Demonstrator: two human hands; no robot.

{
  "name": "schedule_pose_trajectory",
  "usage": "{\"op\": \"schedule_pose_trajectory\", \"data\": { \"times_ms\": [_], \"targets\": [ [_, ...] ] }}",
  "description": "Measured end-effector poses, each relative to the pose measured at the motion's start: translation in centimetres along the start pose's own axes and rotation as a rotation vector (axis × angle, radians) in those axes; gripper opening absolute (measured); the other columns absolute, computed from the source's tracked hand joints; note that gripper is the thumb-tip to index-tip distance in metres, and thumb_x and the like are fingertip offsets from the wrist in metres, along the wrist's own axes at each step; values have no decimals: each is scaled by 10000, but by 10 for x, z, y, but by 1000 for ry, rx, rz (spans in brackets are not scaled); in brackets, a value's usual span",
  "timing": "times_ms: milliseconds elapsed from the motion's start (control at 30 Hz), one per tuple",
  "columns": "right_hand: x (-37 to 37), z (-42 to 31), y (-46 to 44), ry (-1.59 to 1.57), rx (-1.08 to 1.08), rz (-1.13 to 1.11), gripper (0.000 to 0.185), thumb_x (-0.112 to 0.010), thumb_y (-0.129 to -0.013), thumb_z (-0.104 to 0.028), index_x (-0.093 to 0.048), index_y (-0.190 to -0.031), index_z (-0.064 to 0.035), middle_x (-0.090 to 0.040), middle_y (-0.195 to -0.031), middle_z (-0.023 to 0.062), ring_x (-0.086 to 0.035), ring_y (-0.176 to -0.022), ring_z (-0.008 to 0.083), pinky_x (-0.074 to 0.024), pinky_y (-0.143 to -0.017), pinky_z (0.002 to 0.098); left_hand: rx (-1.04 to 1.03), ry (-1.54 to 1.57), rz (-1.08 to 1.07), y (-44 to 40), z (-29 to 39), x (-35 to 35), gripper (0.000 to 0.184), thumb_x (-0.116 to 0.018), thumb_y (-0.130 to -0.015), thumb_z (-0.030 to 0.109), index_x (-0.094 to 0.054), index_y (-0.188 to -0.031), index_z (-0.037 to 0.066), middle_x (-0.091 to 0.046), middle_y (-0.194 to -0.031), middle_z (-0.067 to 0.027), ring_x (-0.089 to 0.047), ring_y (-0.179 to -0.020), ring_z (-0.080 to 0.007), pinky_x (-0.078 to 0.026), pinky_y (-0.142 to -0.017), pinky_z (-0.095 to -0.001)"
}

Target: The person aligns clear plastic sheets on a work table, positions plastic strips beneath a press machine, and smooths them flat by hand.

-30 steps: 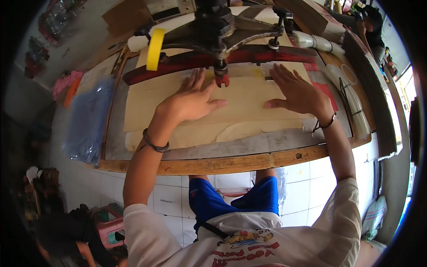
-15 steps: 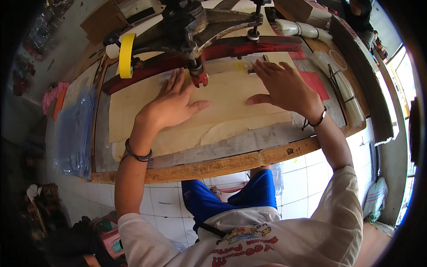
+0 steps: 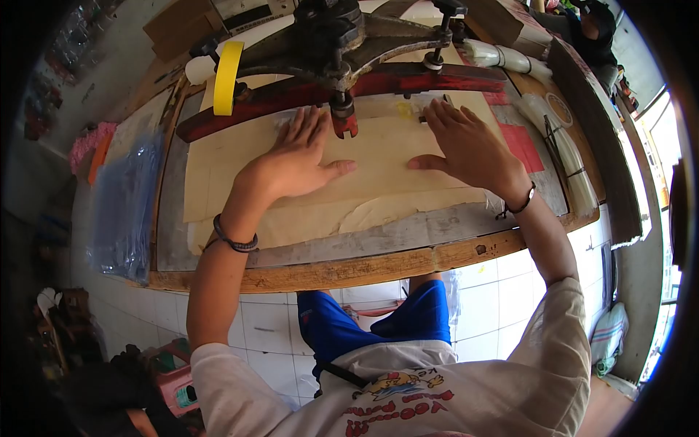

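Note:
A tan sheet (image 3: 378,156) with a wrinkled, uneven front edge lies on a grey metal plate (image 3: 306,251). My left hand (image 3: 295,156) rests flat on the left half of the sheet, fingers stretched forward and thumb pointing inward. On the right half, my right hand (image 3: 473,149) lies palm down with its fingers spread and its thumb toward the left. Neither hand holds anything. Between and beyond my fingertips, a red forked metal piece (image 3: 344,124) hangs from a dark machine frame (image 3: 320,44). Behind the sheet runs a long red bar (image 3: 277,98).
A yellow tape roll (image 3: 228,79) hangs on the machine's left. Clear plastic sheets (image 3: 124,211) drape over the table's left side. Bundled clear plastic (image 3: 557,153) lies at the right. The wooden table edge (image 3: 349,273) is before my body. Another person (image 3: 601,36) is at the upper right.
The camera view has shifted slightly, so the machine appears farther right and higher. My left hand appears a little farther right, nearer my right hand. Both hands stay flat on the sheet.

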State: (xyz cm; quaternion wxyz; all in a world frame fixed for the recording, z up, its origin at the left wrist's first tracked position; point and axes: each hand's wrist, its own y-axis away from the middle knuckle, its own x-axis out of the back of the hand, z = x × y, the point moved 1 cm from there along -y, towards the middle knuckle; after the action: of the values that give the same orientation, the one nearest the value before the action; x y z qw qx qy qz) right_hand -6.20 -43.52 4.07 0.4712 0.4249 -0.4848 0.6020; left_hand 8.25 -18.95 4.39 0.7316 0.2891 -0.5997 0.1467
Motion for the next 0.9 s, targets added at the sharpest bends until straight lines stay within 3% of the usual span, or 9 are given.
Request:
{"op": "schedule_pose_trajectory", "data": {
  "times_ms": [500,567,733,900],
  "targets": [
    [1,-1,3,-65,-19,-64,932,-440,-919,-681,-381,-1413,108,-384,-1482,309,-309,-1438,401,-266,-1184,475,6,26,24,0,-3,2,1006,-436,-937,686,-61,-1560,-11,-38,-1616,-280,1,-1517,-372,-79,-1242,-423],
    [3,-7,5,-44,-4,-73,923,-431,-925,-676,-379,-1416,104,-393,-1465,328,-311,-1434,411,-272,-1182,475,-2,32,20,4,-3,6,1038,-410,-927,715,-107,-1542,-65,-59,-1618,-271,-10,-1520,-356,-95,-1241,-435],
    [5,-21,14,-21,29,-59,922,-411,-924,-687,-397,-1406,99,-398,-1409,410,-363,-1393,458,-289,-1169,488,-11,10,-12,2,-4,8,984,-449,-939,669,-144,-1543,-46,-70,-1617,-272,-19,-1520,-358,-106,-1240,-432],
    [9,-15,18,65,0,22,988,-415,-889,-726,-395,-1390,125,-398,-1406,415,-383,-1383,461,-351,-1123,514,-28,60,3,7,9,16,944,-504,-945,607,-133,-1548,-17,-107,-1611,-275,-50,-1517,-373,-105,-1239,-439]
  ]
}}
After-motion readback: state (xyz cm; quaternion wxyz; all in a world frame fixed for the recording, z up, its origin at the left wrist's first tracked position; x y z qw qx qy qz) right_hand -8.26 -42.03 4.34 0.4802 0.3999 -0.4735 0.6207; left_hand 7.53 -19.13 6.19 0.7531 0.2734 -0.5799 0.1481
